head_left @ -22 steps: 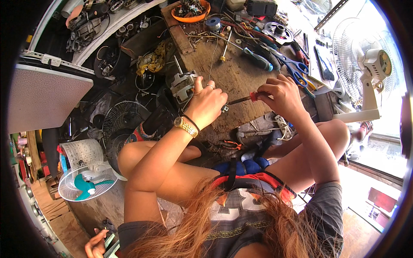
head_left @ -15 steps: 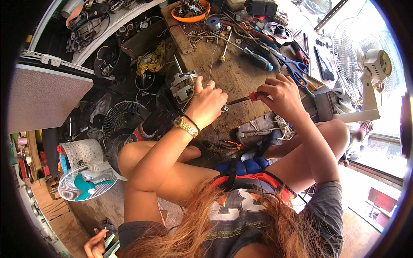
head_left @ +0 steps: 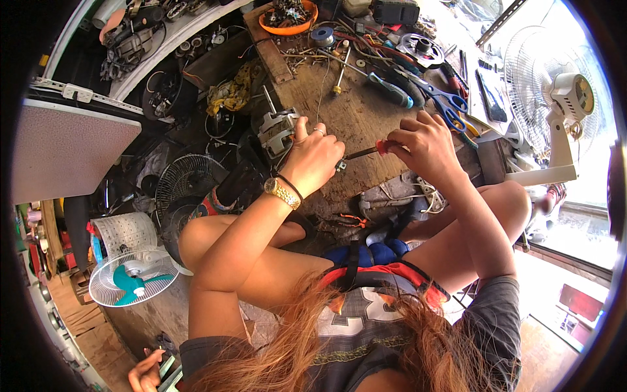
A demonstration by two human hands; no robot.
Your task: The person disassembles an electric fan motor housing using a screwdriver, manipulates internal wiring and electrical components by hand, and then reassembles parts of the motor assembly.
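Observation:
My right hand [head_left: 424, 145] is closed round the red handle of a screwdriver [head_left: 362, 153], its dark shaft pointing left. The shaft's tip reaches the fingers of my left hand [head_left: 315, 158], closed on a small part with a shiny metal end [head_left: 340, 166]. Most of that part is hidden by the fingers, so its kind cannot be made out. Just beyond my left hand stands a fan motor [head_left: 277, 129] with its metal shaft pointing up. Wires run near the motor and the hand.
A wooden board [head_left: 346, 117] lies below both hands. On it are a blue-grey screwdriver [head_left: 392, 89], blue scissors [head_left: 447, 104], a solder spool [head_left: 322, 36] and an orange bowl [head_left: 287, 26] of scraps. Orange-handled pliers [head_left: 353, 221] lie nearer me. A white fan [head_left: 568, 98] stands right.
My right hand and the red screwdriver handle have shifted slightly left, with the fingers rolled a little. My left hand stays almost still.

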